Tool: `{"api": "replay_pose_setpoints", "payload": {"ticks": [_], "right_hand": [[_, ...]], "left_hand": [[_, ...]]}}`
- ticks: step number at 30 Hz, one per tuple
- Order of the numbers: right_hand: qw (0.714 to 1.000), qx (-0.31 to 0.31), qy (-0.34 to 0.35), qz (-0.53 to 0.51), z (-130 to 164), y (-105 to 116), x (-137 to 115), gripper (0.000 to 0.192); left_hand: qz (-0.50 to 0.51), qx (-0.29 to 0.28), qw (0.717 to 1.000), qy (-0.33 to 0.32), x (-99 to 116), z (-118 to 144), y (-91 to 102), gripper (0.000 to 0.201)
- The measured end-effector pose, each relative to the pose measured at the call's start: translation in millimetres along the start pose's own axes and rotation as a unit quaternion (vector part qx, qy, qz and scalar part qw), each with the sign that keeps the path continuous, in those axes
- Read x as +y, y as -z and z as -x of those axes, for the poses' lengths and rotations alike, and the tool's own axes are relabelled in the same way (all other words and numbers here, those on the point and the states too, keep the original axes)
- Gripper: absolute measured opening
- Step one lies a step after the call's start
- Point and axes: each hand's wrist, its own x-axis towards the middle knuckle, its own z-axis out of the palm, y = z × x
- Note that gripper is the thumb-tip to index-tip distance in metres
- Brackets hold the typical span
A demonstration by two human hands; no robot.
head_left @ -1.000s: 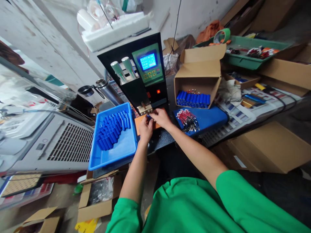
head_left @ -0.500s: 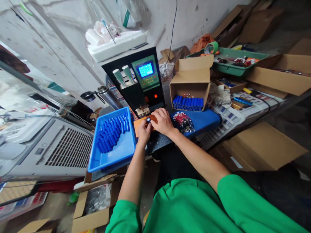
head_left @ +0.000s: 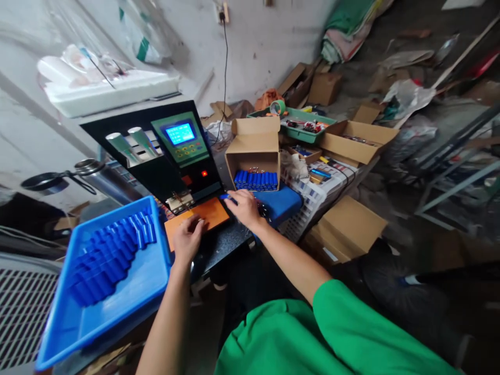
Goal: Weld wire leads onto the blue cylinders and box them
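Note:
My right hand (head_left: 245,208) is closed, its fingertips pinching a blue cylindrical battery cell (head_left: 224,197) at the right end of an orange board (head_left: 216,214). Over the board's left part rests my left hand (head_left: 188,237), fingers bent and thumb a little apart, with nothing visible between them. Just behind it are the metal electrodes (head_left: 180,201) of a black spot welder (head_left: 156,182), whose screen is lit. A cardboard box (head_left: 253,141) beyond my right hand holds several blue cells with wire leads. The bunch of leads beside it is mostly hidden by my hand.
A blue tray (head_left: 144,284) of blue cells stands on the left. Behind it are a steel thermos (head_left: 107,179) and a black cup lid (head_left: 47,182). To the right lie a blue pad (head_left: 287,200), a white plastic crate (head_left: 308,200), a green tray (head_left: 310,136) and open cardboard boxes.
My hands have parted: the right has moved rightward with the cell, while the left stays over the orange board. The view has swung right, shifting the welder and tray leftward.

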Motion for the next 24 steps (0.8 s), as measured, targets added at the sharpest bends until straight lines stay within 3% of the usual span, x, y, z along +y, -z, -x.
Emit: {"api": "replay_pose_setpoints", "payload": {"ticks": [3,7,16,24], "right_hand": [[0.996,0.062,-0.042,0.046,-11,27,44,0.032],[0.991,0.051,-0.059,0.109,-29,39,78,0.035],[0.979,-0.03,-0.052,0.197,-49,3,103,0.035],[0.987,-0.018,-0.015,0.158,-51,1,112,0.034]], "left_hand": [[0.005,0.01,1.0,0.022,6,0,1.2,0.044],[-0.034,0.029,0.999,0.028,10,0,1.5,0.042],[-0.043,0.022,0.999,0.007,8,5,4.4,0.04],[-0.043,0.032,0.999,-0.007,12,6,4.0,0.038]]}}
